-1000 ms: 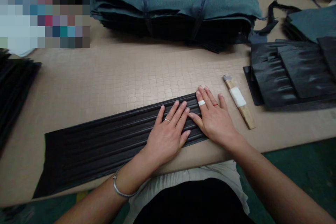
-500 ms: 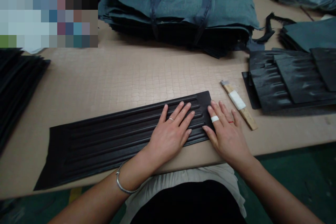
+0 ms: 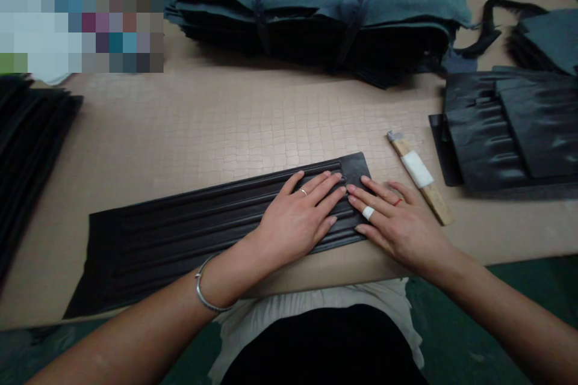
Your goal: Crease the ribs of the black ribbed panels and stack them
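Note:
A long black ribbed panel (image 3: 180,222) lies at a slant on the beige table (image 3: 189,120), near its front edge. My left hand (image 3: 298,213) rests flat on the panel's ribs toward the right end, fingers spread. Beside it, my right hand (image 3: 392,216) lies over the panel's right end with fingers stretched out, its fingertips close to those of my left hand. White tape wraps one right finger. Just beyond my right hand is a flat wooden-handled tool (image 3: 418,171) with a white wrap, which neither hand touches.
A thick tied bundle of blue-grey and black sheets (image 3: 316,6) sits at the back. Black ribbed pieces (image 3: 483,132) are piled at the right, below grey-green sheets (image 3: 551,39). Another dark stack (image 3: 36,144) stands at the left edge.
My right hand has turned, its fingers now pointing more to the left and reaching further over the panel's end. My left hand has shifted slightly right. The camera view has moved a little.

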The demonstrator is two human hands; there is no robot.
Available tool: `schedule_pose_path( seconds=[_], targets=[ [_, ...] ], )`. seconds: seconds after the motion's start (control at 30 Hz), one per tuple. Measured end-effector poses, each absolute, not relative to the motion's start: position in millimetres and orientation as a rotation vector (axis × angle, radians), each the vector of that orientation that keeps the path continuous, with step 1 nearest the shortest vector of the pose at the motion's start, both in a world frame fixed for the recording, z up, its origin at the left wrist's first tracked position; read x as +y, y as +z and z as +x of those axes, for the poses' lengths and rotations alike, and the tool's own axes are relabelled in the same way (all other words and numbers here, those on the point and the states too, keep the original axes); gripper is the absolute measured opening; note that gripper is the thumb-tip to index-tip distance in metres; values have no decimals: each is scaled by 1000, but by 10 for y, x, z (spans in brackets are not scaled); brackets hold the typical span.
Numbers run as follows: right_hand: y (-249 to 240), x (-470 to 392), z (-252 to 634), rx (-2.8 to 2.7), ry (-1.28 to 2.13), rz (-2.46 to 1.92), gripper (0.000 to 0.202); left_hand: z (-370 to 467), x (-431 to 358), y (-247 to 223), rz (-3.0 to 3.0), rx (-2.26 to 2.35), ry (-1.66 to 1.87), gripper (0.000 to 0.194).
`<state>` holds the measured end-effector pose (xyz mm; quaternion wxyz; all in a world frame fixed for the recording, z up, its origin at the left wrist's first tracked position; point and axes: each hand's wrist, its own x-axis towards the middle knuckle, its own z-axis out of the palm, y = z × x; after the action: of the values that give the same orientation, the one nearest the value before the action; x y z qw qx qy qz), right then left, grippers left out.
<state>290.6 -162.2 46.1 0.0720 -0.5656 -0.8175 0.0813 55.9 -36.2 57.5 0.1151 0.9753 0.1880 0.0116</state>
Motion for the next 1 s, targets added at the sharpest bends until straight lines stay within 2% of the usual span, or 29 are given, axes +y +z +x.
schedule_pose_path(
  seconds=[0.33,0.5,0.67,0.87,1.0],
  targets=[
    [389,-1763,3027,-2157,447,-1519,36,618,-161,665,2811,447,-31,44],
    [364,-1812,2943,-2036,407,-1556,31,49,-175,761,2828,646,-5,38],
    [383,-1754,2822,-1930,326,-1583,26,-542,-538,688,2805,786,111,42],
    [376,-1416,2632,-2087,250,-1517,42,-314,-845,557,2741,891,89,46],
    [206,-1310,2579,-2238,256,-1494,58,-95,-875,575,2662,1003,73,61]
  ],
)
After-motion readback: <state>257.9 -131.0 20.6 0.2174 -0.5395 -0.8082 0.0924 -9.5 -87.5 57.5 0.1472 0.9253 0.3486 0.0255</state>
